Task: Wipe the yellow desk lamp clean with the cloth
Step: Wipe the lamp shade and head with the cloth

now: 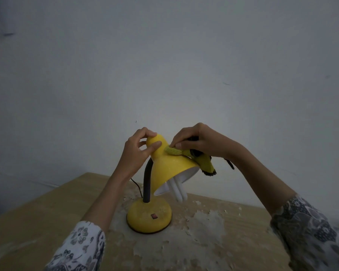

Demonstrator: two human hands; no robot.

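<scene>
The yellow desk lamp (pixel 170 169) stands on a wooden table, with a round base (pixel 148 217), a dark bent neck and a tilted shade showing white bulb tubes. My left hand (pixel 138 151) grips the narrow top of the shade, thumb and fingers around it. My right hand (pixel 197 140) presses a yellow-green cloth (pixel 174 151) with dark edging against the upper side of the shade. A loose end of the cloth hangs past the shade's rim on the right.
The table (pixel 37 222) has a worn top with peeling pale patches around the lamp base. A thin black cord (pixel 137 186) runs from behind the neck. A plain grey wall (pixel 164 65) stands close behind the table's far edge.
</scene>
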